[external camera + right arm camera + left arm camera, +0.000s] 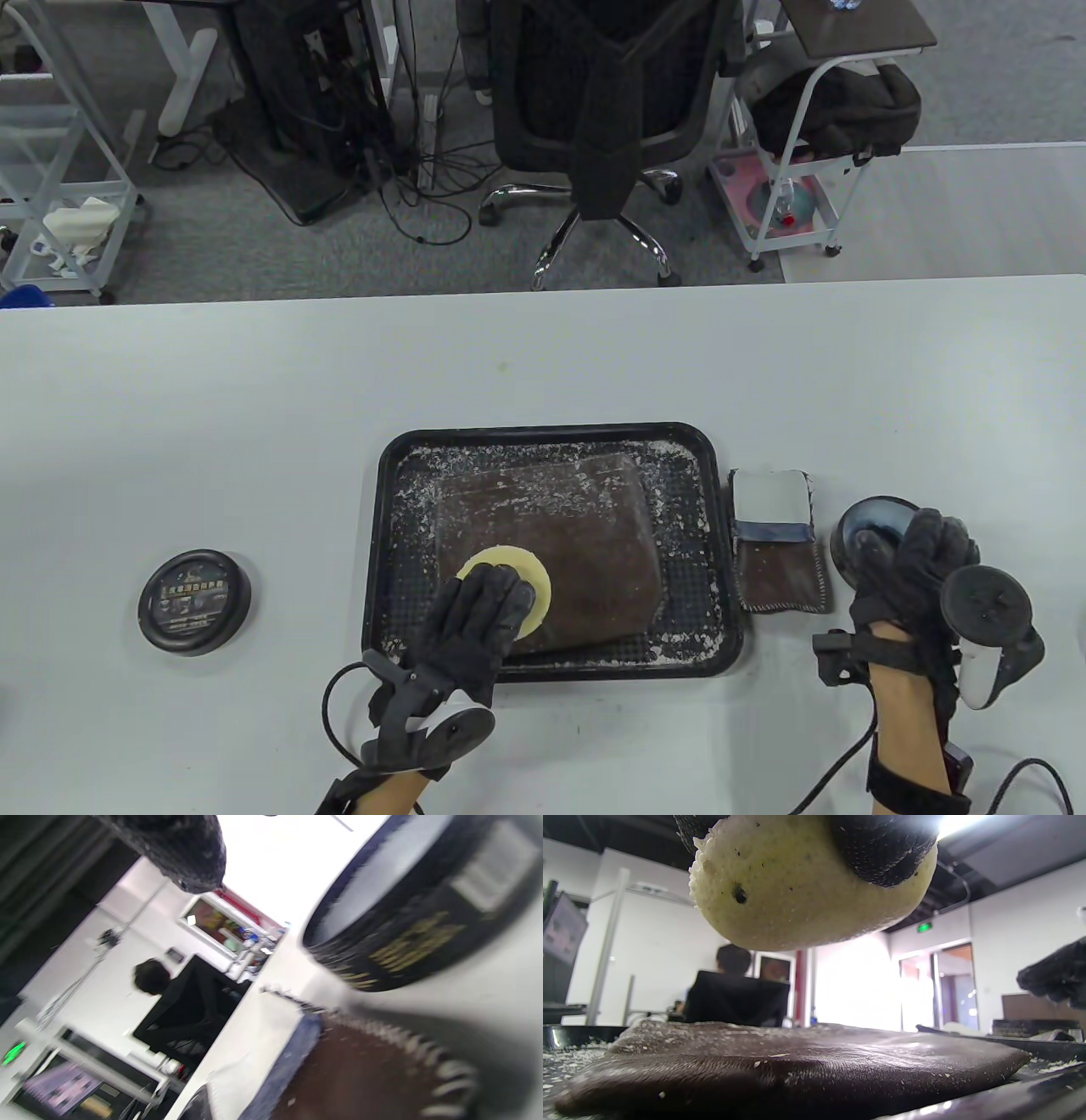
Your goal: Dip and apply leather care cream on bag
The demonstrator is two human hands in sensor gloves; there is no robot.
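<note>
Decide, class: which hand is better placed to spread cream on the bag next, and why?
Left. The left hand already holds the yellow sponge just above the brown bag in the tray. The right hand is off to the side, gripping the open cream tin.

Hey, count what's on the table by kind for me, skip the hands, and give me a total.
Black trays: 1
Brown leather bags: 1
Yellow sponges: 1
Cream tins: 1
Tin lids: 1
Small leather pouches: 1
Total: 6
</note>
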